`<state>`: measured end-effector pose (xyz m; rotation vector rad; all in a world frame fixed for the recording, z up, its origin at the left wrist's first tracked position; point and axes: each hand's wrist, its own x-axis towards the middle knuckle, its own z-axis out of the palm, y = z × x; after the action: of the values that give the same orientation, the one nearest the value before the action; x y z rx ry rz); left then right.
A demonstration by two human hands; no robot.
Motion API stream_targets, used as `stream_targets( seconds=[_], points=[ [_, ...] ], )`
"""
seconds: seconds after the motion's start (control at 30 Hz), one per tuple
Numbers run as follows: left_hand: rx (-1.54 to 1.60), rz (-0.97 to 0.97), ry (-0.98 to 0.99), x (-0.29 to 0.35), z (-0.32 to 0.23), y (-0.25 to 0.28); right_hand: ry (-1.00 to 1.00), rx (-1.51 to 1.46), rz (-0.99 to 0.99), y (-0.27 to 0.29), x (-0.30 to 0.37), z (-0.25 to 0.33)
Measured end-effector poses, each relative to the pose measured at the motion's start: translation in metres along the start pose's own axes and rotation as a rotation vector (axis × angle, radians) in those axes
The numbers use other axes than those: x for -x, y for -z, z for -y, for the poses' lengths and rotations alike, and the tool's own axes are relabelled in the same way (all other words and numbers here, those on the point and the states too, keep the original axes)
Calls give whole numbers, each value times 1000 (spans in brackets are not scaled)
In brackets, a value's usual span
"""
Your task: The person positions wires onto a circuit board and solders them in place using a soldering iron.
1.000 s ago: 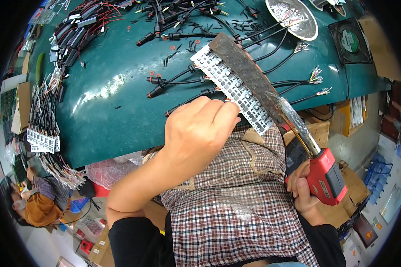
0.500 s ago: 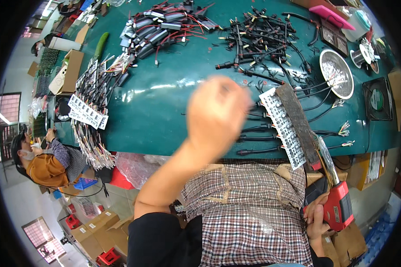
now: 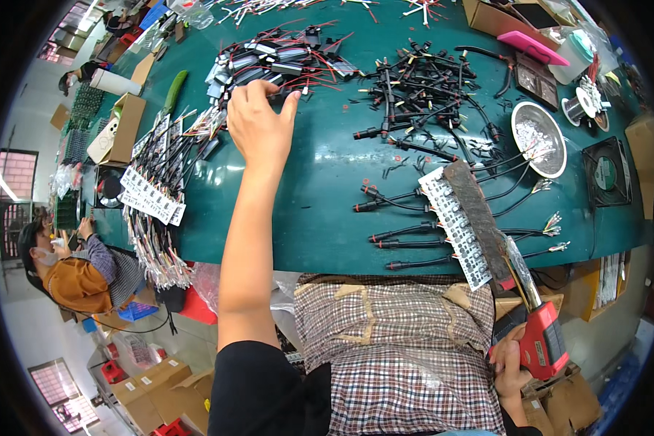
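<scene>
My left hand point(image 3: 260, 127) reaches over the near edge of a pile of grey-and-black modules with red wires point(image 3: 261, 62). Its thumb stands apart from the bent fingers, and nothing shows between them. Low on the right, my right hand point(image 3: 512, 369) is closed against a red-bodied hand tool point(image 3: 545, 341) with a long metal front; part of the grip is hidden. Just beyond the tool, a white circuit board panel point(image 3: 454, 225) lies along a dark, worn bar point(image 3: 478, 218). Several black cables point(image 3: 407, 243) lie on both sides of them, some showing bare coloured wire ends.
Black connector cables point(image 3: 421, 91) are heaped at the back middle. A metal bowl point(image 3: 538, 138) of small white parts, a wire spool point(image 3: 578, 107) and a black fan point(image 3: 607, 171) stand right. Wired white boards point(image 3: 152, 196) hang at the left edge, near a seated co-worker point(image 3: 80, 272).
My left hand has gone from the table's middle, blurred and closed, to the modules at far left, its fingers now apart. The right hand stays by the red tool. The view has shifted slightly.
</scene>
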<state>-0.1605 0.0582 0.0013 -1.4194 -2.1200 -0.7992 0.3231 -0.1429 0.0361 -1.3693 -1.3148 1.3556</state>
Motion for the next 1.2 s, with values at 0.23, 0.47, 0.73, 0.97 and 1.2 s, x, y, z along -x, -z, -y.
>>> stream_targets(
  seconds=[0.23, 0.47, 0.73, 0.97, 1.2],
  points=[
    [425, 484, -324, 24, -68, 7, 6, -46, -55, -14, -3, 10],
    [191, 781, -272, 18, -49, 55, 0, -26, -36, -9, -3, 11],
    [318, 750, -150, 47, -44, 73, -15, -25, -9, -12, -8, 10],
    [435, 599, -122, 69, -58, 53, -27, -27, -21, -9, -3, 11],
    [112, 537, -202, 52, -50, 82, 3, 18, 63, -5, -3, 11]
  ],
)
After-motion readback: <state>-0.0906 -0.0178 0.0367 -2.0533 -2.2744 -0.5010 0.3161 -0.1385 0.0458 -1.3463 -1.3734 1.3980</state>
